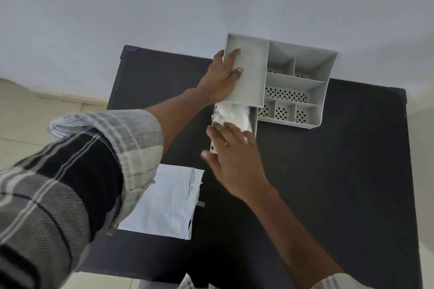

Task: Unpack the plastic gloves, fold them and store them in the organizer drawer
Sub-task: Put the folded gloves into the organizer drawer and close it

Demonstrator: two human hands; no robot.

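Observation:
A grey plastic organizer [326,91] with several open compartments stands at the far side of the black table [340,183]. Its drawer [254,122] on the left side is pulled out toward me and holds crumpled white plastic gloves [236,115]. My left hand [223,77] grips the organizer's left top edge, fingers lying over the flat top panel. My right hand [231,148] rests with spread fingers on the front end of the drawer, touching the gloves. The drawer's front face is mostly hidden under that hand.
A flat white plastic bag or package [169,204] lies on the table near its front left, partly under my left sleeve. A pale wall rises right behind the organizer. Tiled floor shows to the left of the table.

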